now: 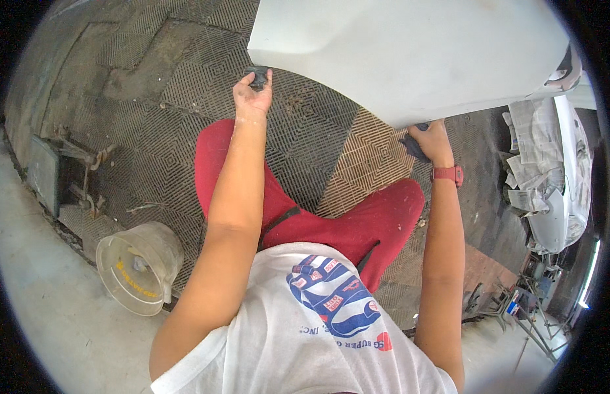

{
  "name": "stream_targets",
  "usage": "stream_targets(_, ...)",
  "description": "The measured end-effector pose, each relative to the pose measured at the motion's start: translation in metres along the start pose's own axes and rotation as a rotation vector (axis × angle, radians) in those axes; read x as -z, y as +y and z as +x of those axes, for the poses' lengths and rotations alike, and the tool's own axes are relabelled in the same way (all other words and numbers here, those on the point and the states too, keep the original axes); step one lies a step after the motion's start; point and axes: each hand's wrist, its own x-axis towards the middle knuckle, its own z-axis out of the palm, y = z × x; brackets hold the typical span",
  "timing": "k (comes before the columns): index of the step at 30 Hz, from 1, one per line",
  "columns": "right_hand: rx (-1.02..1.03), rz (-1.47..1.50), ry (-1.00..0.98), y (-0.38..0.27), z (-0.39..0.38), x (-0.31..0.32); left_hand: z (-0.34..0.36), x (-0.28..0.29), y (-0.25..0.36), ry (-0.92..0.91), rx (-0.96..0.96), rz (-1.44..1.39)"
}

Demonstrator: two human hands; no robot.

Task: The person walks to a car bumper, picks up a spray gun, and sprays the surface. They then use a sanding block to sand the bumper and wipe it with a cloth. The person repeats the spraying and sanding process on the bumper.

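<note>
A large white car panel fills the upper middle, its curved lower edge facing me. My left hand is closed on a small dark pad just below the panel's left corner. Under the lower edge further right, my right hand grips a dark, crumpled cloth or pad, its fingertips partly hidden by the panel. Whether either hand bears on the panel itself, I cannot tell for sure. My knees in red trousers are bent beneath my forearms, over patterned floor tiles.
A cloudy plastic bucket stands at lower left. Left of me lies a metal-framed item with a grey plate. At right, white car parts are partly covered in masking paper, with metal stands below.
</note>
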Motion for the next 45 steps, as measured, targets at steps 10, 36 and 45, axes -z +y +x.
stream_targets(10,-0.004,-0.08,-0.016,0.012,0.002,-0.002,-0.095,0.022,-0.084,-0.207,0.12,0.309)
stream_targets(36,-0.831,2.032,0.647,0.02,-0.044,-0.141,-0.014,-0.008,0.054,-0.042,-0.373,1.81)
stream_targets(45,-0.354,2.235,0.87,-0.052,-0.008,-0.167,-0.016,-0.017,0.063,-0.28,-0.483,2.192)
